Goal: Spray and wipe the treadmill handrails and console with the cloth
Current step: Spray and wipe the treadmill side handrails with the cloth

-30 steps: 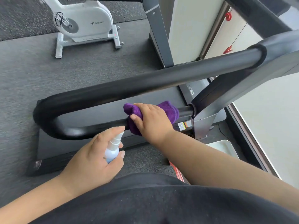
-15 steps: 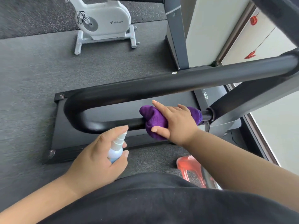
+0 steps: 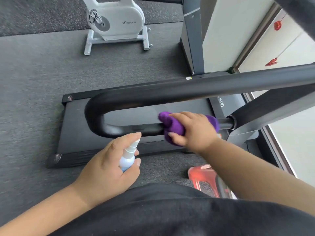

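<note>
Here, purple cloth (image 3: 175, 128) around handrail (image 3: 129, 130)

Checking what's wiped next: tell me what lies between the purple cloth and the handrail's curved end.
In the head view, only bare black handrail runs from the purple cloth to the bend; the spray bottle sits nearer the camera.

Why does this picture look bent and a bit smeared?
Head view: the wide lens bows the black handrail; motion blur smears the floor at left and the red shoe; soft daylight, faint sheen on the rail's bend, the purple cloth fairly sharp.
</note>
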Demonstrator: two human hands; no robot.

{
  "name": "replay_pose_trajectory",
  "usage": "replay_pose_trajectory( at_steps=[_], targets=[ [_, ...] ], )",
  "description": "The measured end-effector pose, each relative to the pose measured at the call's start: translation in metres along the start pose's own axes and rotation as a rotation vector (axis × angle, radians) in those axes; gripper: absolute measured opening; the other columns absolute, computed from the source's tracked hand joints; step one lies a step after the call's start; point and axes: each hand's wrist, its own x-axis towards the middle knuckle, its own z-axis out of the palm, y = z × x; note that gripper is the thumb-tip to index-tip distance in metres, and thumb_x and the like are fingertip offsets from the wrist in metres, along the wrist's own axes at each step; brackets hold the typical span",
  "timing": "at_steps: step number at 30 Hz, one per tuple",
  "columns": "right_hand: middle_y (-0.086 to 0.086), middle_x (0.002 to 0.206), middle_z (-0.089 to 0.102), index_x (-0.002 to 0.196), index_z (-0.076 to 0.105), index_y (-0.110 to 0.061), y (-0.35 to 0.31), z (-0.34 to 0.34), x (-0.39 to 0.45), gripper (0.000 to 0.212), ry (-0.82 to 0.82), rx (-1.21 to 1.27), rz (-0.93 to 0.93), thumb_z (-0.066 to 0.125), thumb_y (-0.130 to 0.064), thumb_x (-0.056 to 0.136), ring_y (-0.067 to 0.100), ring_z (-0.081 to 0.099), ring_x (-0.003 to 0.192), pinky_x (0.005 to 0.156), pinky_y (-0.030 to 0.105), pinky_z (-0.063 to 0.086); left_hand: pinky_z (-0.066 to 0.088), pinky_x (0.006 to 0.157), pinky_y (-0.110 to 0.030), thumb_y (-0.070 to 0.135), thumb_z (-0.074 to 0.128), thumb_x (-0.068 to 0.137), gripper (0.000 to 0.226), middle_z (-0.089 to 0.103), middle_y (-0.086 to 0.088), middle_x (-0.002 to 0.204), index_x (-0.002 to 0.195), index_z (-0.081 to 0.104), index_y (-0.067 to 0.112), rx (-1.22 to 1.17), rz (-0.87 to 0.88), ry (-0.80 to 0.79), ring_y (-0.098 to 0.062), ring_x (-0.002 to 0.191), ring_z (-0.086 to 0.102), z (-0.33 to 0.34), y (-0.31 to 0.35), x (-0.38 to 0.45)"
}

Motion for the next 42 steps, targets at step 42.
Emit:
replay_pose_trajectory(
  at_steps=[42],
  targets=[
    [-0.023,0.099,0.062,0.098,0.049,-0.041,-0.129,0.016,0.049,0.023,0.244,0.868,0.349,0.06,-0.05,0.08,-0.016,0.056,0.096,0.089,0.016,0.042,0.047,0.077,-0.013,0.028,0.061,0.078,0.062,0.059,0.015,0.095,0.133,0.034,0.039,-0.062,0.089,0.09,0.001,0.083,0.059,-0.029,-0.039,-0.03]
  ],
)
